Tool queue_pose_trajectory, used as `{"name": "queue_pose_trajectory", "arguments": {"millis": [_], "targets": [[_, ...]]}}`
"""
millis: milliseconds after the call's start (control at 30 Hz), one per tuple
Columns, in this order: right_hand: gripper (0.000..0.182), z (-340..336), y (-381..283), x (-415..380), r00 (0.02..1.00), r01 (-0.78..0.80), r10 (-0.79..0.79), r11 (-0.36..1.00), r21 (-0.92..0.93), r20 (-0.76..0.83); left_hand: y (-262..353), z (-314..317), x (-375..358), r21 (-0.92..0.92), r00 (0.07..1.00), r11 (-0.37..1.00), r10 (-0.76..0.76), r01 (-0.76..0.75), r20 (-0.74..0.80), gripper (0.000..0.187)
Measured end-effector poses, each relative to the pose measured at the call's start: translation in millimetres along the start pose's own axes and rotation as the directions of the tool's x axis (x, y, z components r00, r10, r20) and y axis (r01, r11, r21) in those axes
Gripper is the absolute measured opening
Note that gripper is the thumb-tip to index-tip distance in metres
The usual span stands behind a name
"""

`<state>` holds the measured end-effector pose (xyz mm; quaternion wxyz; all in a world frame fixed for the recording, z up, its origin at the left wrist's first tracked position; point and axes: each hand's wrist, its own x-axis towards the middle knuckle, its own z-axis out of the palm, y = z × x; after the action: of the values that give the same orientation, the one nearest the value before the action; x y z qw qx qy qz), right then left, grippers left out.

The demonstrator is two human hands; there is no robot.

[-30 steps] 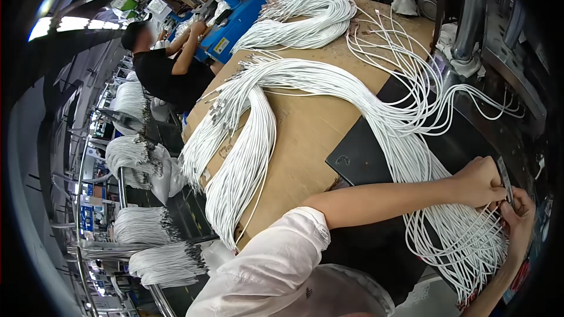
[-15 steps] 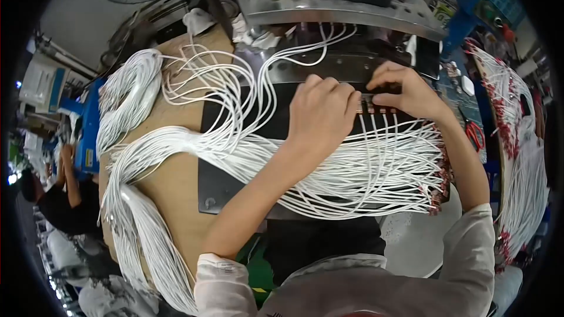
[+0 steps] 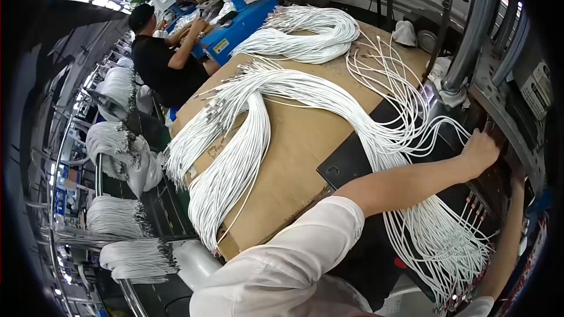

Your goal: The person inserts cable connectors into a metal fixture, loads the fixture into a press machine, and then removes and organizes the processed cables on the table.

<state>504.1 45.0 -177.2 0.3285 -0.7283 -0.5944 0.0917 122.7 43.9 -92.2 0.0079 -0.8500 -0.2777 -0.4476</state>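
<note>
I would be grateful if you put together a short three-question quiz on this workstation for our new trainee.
1. True or false: some of the white cables lie on the tan tabletop.

2. Which of these is the camera wearer's left hand nearest to?
A) the farthest coil on the tabletop
B) the metal machine frame
C) the yellow label

3. Fill in the blank: the co-worker in the background wears a ____ shirt.

Key: 1. True. 2. B. 3. black.
</note>
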Motion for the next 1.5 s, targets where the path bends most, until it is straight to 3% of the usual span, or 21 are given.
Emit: {"name": "queue_pose_trajectory", "arguments": {"millis": [233,367,400,433,500,567,633,667,700,767,833,900,933,1000,1033,1100,1167,1200,1300,1400,1500], "targets": [[0.051,-9.4,-9.3,9.6,0.927,0.373,-0.272,0.586,-0.719,0.259,-11.6,11.2,-2.9,0.027,0.975,0.988,0.147,-0.153,0.166,0.038],[0.054,-11.0,-45.1,-28.2,0.969,0.239,-0.232,0.794,-0.559,0.084,-7.9,7.9,-7.9,-0.164,0.988,0.978,0.14,-0.129,0.062,0.029],[0.044,-11.1,-81.2,-55.4,0.908,0.284,-0.42,0.616,-0.735,0.0,0.0,-18.7,-10.6,-0.24,0.986,0.959,0.164,-0.152,0.03,0.026],[0.04,-15.7,-121.2,-81.8,0.936,0.246,-0.347,0.759,-0.603,-0.055,5.3,-49.0,-15.2,-0.316,0.983,0.932,0.184,-0.175,-0.002,0.023],[0.034,-31.0,-206.4,-127.4,0.978,0.138,-0.176,0.95,-0.279,-0.116,2.2,-131.4,-32.1,-0.414,0.93,0.84,0.363,-0.351,-0.054,0.016],[0.031,-24.0,-206.9,-152.7,0.952,0.225,-0.288,0.888,-0.4,-0.102,-55.6,-177.1,-33.3,-0.371,0.847,0.761,0.469,-0.532,-0.251,0.015],[0.028,-20.7,-216.4,-166.2,0.955,0.259,-0.297,0.828,-0.497,0.002,-140.2,-198.7,-31.4,-0.306,0.995,0.951,0.002,-0.034,-0.102,0.016],[0.024,-20.0,-228.9,-166.7,0.953,0.27,-0.303,0.812,-0.517,0.021,-172.1,-210.5,-26.8,-0.233,0.933,0.919,-0.348,0.319,-0.095,0.017],[0.02,-20.1,-240.6,-166.2,0.95,0.285,-0.309,0.793,-0.539,0.046,-206.9,-206.9,-36.5,0.176,0.926,0.931,-0.267,0.32,-0.268,0.016],[0.015,-18.2,-258.4,-159.3,0.96,0.261,-0.28,0.924,-0.278,-0.029,-161.4,-220.4,-36.0,0.174,0.892,0.957,-0.137,0.23,-0.43,0.017],[0.012,-11.5,-270.0,-144.5,0.97,0.239,-0.242,0.964,-0.113,-0.01,-93.7,-203.8,-43.9,-0.145,0.982,0.978,-0.164,0.149,-0.097,0.019],[0.01,-0.7,-275.7,-127.6,0.97,0.224,-0.215,0.972,-0.073,0.114,-40.1,-178.8,-56.9,-0.256,0.993,0.961,0.085,-0.103,-0.083,0.023],[0.009,-7.6,-299.8,-141.3,0.927,0.369,-0.373,0.923,-0.11,-0.018,-31.6,-180.7,-62.8,-0.257,0.989,0.956,0.129,-0.142,-0.067,0.023],[0.016,-51.3,-321.5,-186.0,0.973,0.226,-0.222,0.969,0.1,-0.057,-33.6,-190.8,-73.3,-0.256,0.991,0.958,0.117,-0.13,-0.063,0.022],[0.018,-103.4,-297.9,-200.6,0.929,0.186,-0.229,0.968,0.171,0.289,-41.5,-203.0,-85.4,-0.233,0.996,0.969,0.079,-0.087,-0.041,0.02],[0.017,-143.3,-216.0,-215.5,0.807,0.057,-0.179,0.972,0.229,0.563,-30.9,-220.6,-101.0,-0.249,0.993,0.967,0.084,-0.062,0.082,0.018],[0.02,-142.7,-237.1,-233.9,0.844,-0.04,-0.085,0.975,0.22,0.53,12.0,-184.2,-102.6,-0.466,0.979,0.875,0.188,-0.131,0.078,0.02],[0.031,-119.5,-229.2,-224.0,0.9,-0.063,0.069,0.998,-0.028,0.43,34.5,-170.7,-98.0,-0.48,0.954,0.867,0.242,-0.132,0.174,0.025],[0.034,-68.5,-238.9,-217.4,0.929,0.187,-0.152,0.98,-0.074,0.339,75.8,-132.3,-99.1,-0.388,0.889,0.913,0.276,-0.124,0.366,0.043],[0.037,-69.4,-265.0,-214.0,0.889,0.098,0.0,0.977,-0.191,0.457,90.2,-108.8,-107.3,-0.317,0.859,0.938,0.272,-0.137,0.434,0.054],[0.037,-69.6,-260.4,-220.6,0.915,-0.009,0.002,1.0,0.016,0.404,86.6,-121.6,-96.3,-0.378,0.754,0.924,0.285,-0.053,0.591,0.059]]}}
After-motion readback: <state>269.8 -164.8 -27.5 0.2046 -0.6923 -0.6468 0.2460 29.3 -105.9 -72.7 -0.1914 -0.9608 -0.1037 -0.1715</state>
